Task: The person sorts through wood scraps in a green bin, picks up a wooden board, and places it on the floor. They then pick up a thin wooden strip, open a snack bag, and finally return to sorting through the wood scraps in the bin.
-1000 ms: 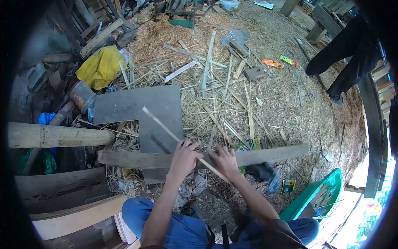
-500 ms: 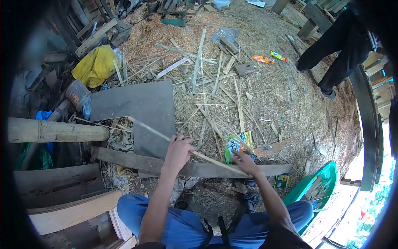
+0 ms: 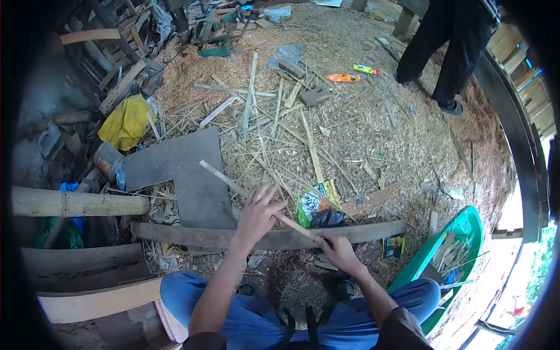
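your right hand pinches the near end of the wooden strip, likely to steady it above the far edge of the plank, while your left hand, fingers spread, meets the strip's middle — whether gripping, i can't tell.

Sleeves: dark, brown to near-black, plain on the visible part, ending around elbow level; the right one shows more fully, the left only as a strip at the lower edge of the view. Forearms and hands: bare. Trousers: blue, of a single even shade, the cloth creased in places and rounded over the knees. Straps: two, narrow, black, at the front against the blue cloth. Footwear: dark, in shade; type and fastening cannot be made out
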`<state>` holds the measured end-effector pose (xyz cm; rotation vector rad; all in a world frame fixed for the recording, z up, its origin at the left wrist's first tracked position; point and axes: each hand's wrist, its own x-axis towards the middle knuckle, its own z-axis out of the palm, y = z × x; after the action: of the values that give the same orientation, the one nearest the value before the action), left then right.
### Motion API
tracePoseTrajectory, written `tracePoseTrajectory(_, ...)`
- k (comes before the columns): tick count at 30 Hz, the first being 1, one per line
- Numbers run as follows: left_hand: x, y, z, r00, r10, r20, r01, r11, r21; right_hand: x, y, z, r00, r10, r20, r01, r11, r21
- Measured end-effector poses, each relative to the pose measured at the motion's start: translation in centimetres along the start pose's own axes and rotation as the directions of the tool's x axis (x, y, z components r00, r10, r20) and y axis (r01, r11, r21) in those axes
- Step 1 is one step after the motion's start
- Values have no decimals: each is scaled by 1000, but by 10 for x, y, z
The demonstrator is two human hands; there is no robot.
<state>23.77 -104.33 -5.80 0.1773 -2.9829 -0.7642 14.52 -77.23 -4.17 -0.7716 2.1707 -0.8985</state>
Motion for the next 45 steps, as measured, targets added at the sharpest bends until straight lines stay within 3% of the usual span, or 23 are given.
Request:
tracePoseTrajectory(2,10,13,0,994,7,-110,-1,998,59,-2,13,-7,997,8,-73,-12,999,-46)
tracePoseTrajectory(4,15,17,2,996,61,-58,-54,991,121,-1,19,-16,978,-2,-208,-20,994,-104)
tracePoseTrajectory(7,19,32,8,995,6,-102,3,995,95,2,30,-16,928,2,-374,-28,998,-64)
tracePoseTrajectory(11,12,39,20,1000,7,-15,-5,987,158,18,62,-13,890,66,-452,-66,998,17)
tracePoseTrajectory(15,7,47,39,997,-23,67,15,993,115,28,74,-25,871,123,-476,-109,992,56)
tracePoseTrajectory(17,12,49,62,993,-38,113,29,997,73,28,69,-32,872,229,-433,-236,971,39)
tracePoseTrajectory(20,24,53,122,990,-135,31,132,989,65,29,80,-28,853,199,-482,-220,975,12)
tracePoseTrajectory(22,32,51,161,930,-354,99,329,922,206,31,85,-21,859,209,-467,-234,972,3)
tracePoseTrajectory(26,28,53,200,892,-443,86,404,869,284,33,91,-18,875,226,-428,-256,967,-14)
tracePoseTrajectory(28,29,57,200,888,-451,-85,458,856,240,34,91,-21,883,226,-411,-257,966,-22)
tracePoseTrajectory(29,28,57,200,885,-457,-86,464,852,243,36,90,-21,889,217,-404,-249,968,-27)
tracePoseTrajectory(31,28,53,204,811,-575,-102,582,811,58,37,89,-20,898,215,-385,-244,969,-27)
tracePoseTrajectory(35,28,55,205,799,-591,-110,593,805,-17,36,84,-23,909,222,-354,-244,970,-19)
tracePoseTrajectory(37,25,55,200,827,-513,-231,497,859,-127,35,83,-26,906,232,-353,-249,968,-4)
tracePoseTrajectory(41,45,51,156,820,-448,-355,467,884,-37,34,76,-30,903,238,-359,-238,970,44)
tracePoseTrajectory(43,48,40,125,786,-427,-446,522,845,111,32,64,-36,906,222,-361,-214,975,62)
tracePoseTrajectory(45,37,28,85,774,-474,-420,586,787,192,33,58,-36,910,205,-359,-188,979,84)
